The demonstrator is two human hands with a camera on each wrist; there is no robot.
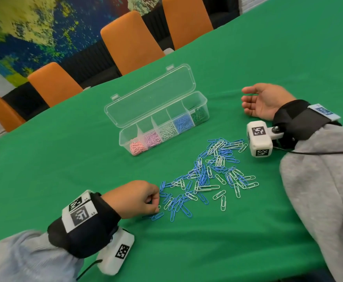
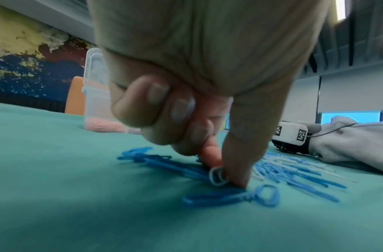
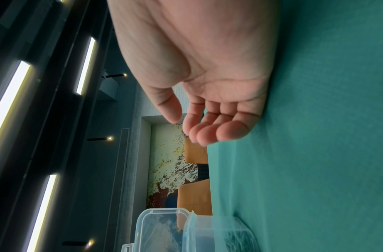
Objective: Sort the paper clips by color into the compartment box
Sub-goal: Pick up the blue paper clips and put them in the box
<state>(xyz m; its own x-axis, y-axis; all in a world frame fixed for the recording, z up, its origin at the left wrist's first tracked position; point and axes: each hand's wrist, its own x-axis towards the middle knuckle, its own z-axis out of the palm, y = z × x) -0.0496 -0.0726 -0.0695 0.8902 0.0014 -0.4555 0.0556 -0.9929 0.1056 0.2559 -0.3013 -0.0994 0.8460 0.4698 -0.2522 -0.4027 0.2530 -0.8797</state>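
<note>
Nearest to the person, the left hand (image 1: 140, 198) is curling its fingers (image 2: 238, 163) down onto the green cloth-covered desk (image 1: 248, 251), thumb and forefinger pinching a small white wire paper clip (image 2: 217, 176) at the near edge of the pile. A bent blue clip (image 2: 231, 197) is lying just in front of the thumb tip. Both wrists are wearing black straps with white blocky camera housings and grey knitted sleeves.

Just beyond, a loose scatter of thin blue and white paper clips (image 1: 211, 178) is spreading flat across the smooth fabric, many of them overlapping.

Farther on, the clear plastic oblong compartment box (image 1: 162, 123) is sitting with its hinged lid thrown back. Its five cells in a row are holding, left to right, salmon-pink, lilac-pink, white, blue and dark green clips.

To the right of the box and well apart from it, the right hand (image 1: 262, 102) is resting on its edge on the cloth, palm showing, fingers (image 3: 207, 134) loosely released and holding nothing.

Behind the desk, orange padded chairs (image 1: 130, 41) are lining up before a speckled mural wall.
</note>
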